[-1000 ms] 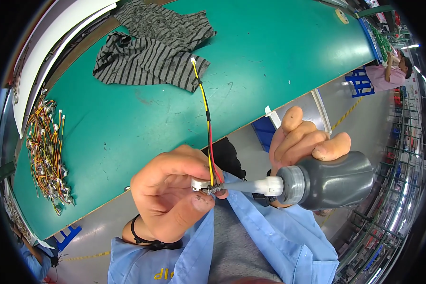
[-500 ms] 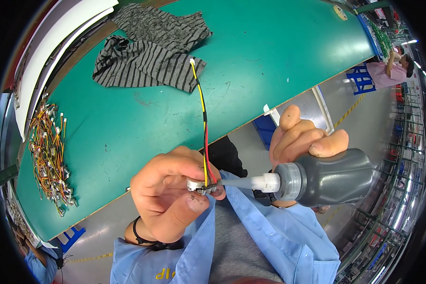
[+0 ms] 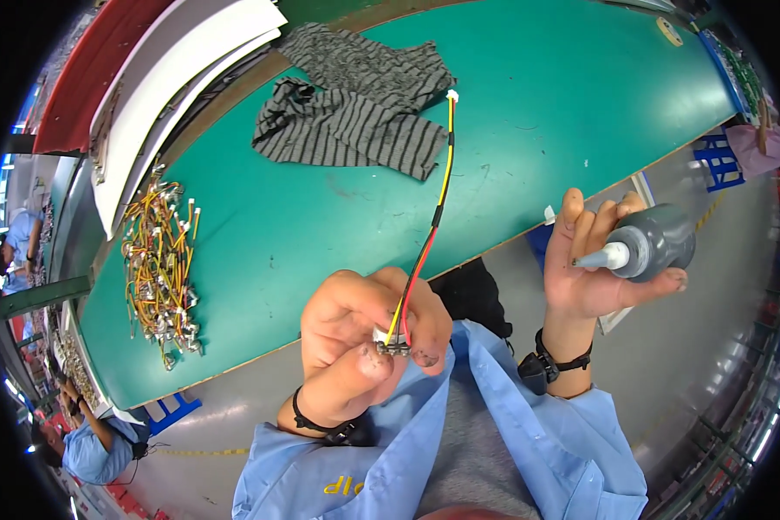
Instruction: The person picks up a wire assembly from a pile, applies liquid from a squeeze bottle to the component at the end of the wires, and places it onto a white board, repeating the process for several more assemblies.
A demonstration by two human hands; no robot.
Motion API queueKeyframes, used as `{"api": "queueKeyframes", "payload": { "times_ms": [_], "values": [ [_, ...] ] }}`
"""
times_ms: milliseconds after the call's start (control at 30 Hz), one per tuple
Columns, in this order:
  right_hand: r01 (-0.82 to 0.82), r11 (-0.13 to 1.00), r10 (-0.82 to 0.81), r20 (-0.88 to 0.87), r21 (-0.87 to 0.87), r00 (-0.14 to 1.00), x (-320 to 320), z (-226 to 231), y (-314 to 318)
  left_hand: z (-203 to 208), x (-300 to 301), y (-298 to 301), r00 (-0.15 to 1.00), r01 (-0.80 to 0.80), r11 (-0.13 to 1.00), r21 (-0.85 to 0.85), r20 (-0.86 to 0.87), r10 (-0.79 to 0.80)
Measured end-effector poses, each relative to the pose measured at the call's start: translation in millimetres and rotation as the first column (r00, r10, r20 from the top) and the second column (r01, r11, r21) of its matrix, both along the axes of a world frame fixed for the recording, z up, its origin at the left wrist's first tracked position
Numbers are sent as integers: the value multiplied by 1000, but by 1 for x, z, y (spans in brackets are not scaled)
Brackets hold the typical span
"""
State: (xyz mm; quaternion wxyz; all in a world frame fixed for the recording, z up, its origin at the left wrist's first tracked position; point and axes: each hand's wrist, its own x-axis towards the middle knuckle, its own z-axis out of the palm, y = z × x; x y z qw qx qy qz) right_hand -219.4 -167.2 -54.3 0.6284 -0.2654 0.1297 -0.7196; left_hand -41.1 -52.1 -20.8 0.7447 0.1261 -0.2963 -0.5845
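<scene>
My left hand (image 3: pixel 364 342) pinches a small white connector part (image 3: pixel 392 343) between thumb and fingers, close to my chest. From it a red, yellow and black wire lead (image 3: pixel 433 217) rises stiffly over the green table (image 3: pixel 529 130), ending in a white plug (image 3: pixel 451 95). My right hand (image 3: pixel 594 260) holds a grey squeeze bottle (image 3: pixel 654 244) with a white nozzle (image 3: pixel 600 257) pointing left. The bottle is well to the right of the connector and apart from it.
A grey striped cloth (image 3: pixel 355 117) lies on the table's far side. A heap of several similar wire leads (image 3: pixel 160 273) sits at the left end. White and red boards (image 3: pixel 173 78) run behind. Other people in blue (image 3: pixel 91 446) work at the lower left.
The bottle's nozzle was at the connector in my left hand; my right hand has pulled the bottle away to the right and raised it. The wire lead leans more to the right.
</scene>
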Motion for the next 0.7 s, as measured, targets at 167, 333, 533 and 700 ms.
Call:
{"api": "queueKeyframes", "payload": {
  "times_ms": [167, 333, 533, 700],
  "values": [
    [-153, 988, 153, 31, 1, 988, 5, -7, -1, 11, 5, 13, 993, -111, 992, 63, 57, 108],
    [-126, 975, 131, -13, 180, 991, 19, -3, 8, 27, 31, 40, 853, -336, 941, 23, 430, 295],
    [-210, 958, 208, 34, 196, 978, 35, 12, 9, 63, 87, 81, 280, -625, 764, -159, 868, 410],
    [-262, 963, 266, -74, 61, 961, 27, -8, -20, 105, 167, 68, -116, -693, 698, -183, 983, 143]
  ]
}}
